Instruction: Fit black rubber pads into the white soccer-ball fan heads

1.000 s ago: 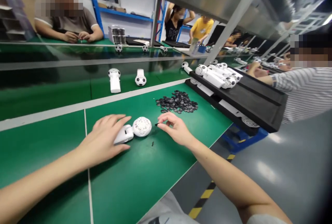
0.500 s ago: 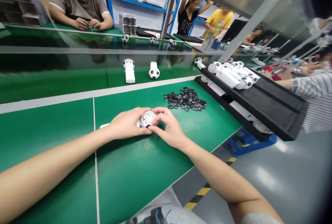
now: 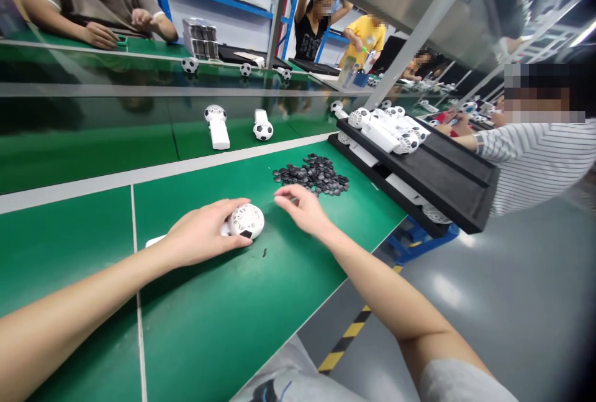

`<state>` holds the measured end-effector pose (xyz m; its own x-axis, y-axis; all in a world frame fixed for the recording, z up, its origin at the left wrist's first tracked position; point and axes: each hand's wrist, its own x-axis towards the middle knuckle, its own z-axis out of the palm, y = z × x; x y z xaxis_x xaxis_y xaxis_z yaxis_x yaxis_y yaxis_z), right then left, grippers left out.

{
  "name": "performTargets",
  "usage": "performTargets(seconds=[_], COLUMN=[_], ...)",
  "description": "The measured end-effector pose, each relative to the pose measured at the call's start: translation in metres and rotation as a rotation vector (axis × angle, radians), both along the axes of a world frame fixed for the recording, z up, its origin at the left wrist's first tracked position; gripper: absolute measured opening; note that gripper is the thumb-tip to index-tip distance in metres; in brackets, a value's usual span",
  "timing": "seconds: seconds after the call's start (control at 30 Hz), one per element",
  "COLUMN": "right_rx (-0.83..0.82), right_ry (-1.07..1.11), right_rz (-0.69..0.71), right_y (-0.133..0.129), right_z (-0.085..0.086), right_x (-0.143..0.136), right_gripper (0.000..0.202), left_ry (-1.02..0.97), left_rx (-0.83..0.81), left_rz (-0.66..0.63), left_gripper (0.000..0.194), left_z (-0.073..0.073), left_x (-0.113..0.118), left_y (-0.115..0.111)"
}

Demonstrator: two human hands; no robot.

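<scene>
My left hand is wrapped around a white soccer-ball-shaped device with a latticed shell. One black patch shows on its lower front, and part of its white handle sticks out behind my wrist. My right hand is off the device, to its right, fingers loosely curved with a small gap at the tips and nothing visible between them. Just beyond it is a pile of small black patches. A tiny dark sliver lies on the green tabletop in front of the ball.
Black trays stacked at the right hold several similar white devices. Two finished-looking ball devices lie on the green strip behind the pale ledge. A co-worker in stripes stands at the right; others sit across.
My right hand has let go of the ball and moved right, towards the black pile. My left hand still holds the device. The camera view has turned somewhat to the right.
</scene>
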<state>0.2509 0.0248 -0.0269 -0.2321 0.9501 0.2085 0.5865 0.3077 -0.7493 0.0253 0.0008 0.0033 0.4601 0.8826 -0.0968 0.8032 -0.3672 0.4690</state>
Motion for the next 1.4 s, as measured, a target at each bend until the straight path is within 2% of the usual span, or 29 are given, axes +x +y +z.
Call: performTargets(seconds=[0.07, 0.1, 0.2, 0.37, 0.53, 0.6, 0.7, 0.8, 0.97, 1.1, 1.23, 1.4], right_rx=[0.074, 0.081, 0.034, -0.068, -0.155, -0.168, -0.156, -0.117, 0.022, 0.163, 0.226, 0.120], right_ry=[-0.176, -0.237, -0.299, -0.316, -0.304, -0.288, -0.243, -0.177, -0.010, -0.129, -0.193, -0.069], right_rz=[-0.144, -0.168, -0.168, -0.149, -0.084, -0.063, -0.044, 0.011, 0.248, 0.392, 0.380, 0.322], right_y=[0.017, 0.024, 0.035, 0.039, 0.045, 0.045, 0.035, 0.014, -0.025, -0.039, -0.041, -0.044], right_z=[-0.001, -0.002, -0.007, -0.007, 0.002, 0.004, 0.007, 0.012, 0.029, 0.035, 0.036, 0.037], right_x=[0.014, 0.020, 0.027, 0.034, 0.043, 0.043, 0.036, 0.024, -0.003, -0.016, -0.016, -0.016], right_gripper=[0.012, 0.012, 0.015, 0.014, 0.014, 0.013, 0.011, 0.008, 0.006, 0.018, 0.020, 0.010], left_ry=[0.013, 0.017, 0.039, 0.068, 0.095, 0.118, 0.154, 0.149, 0.109, 0.091, 0.069, 0.057], left_rx=[0.008, 0.012, 0.016, 0.038, 0.103, 0.164, 0.219, 0.244, 0.225, 0.199, 0.207, 0.169], left_rz=[-0.001, 0.000, 0.000, -0.030, -0.196, -0.198, -0.136, -0.127, -0.160, -0.179, -0.188, -0.150], left_gripper=[0.069, 0.069, 0.070, 0.068, 0.067, 0.065, 0.064, 0.064, 0.067, 0.071, 0.069, 0.067], left_z=[0.000, 0.000, 0.001, 0.003, 0.005, 0.005, 0.002, 0.000, -0.001, 0.000, 0.001, 0.004], left_x=[0.000, 0.000, 0.001, 0.000, -0.007, -0.009, -0.011, -0.011, -0.011, -0.014, -0.015, -0.011], left_y=[0.000, 0.000, -0.001, -0.004, 0.002, 0.005, 0.006, 0.005, 0.004, 0.003, 0.001, -0.001])
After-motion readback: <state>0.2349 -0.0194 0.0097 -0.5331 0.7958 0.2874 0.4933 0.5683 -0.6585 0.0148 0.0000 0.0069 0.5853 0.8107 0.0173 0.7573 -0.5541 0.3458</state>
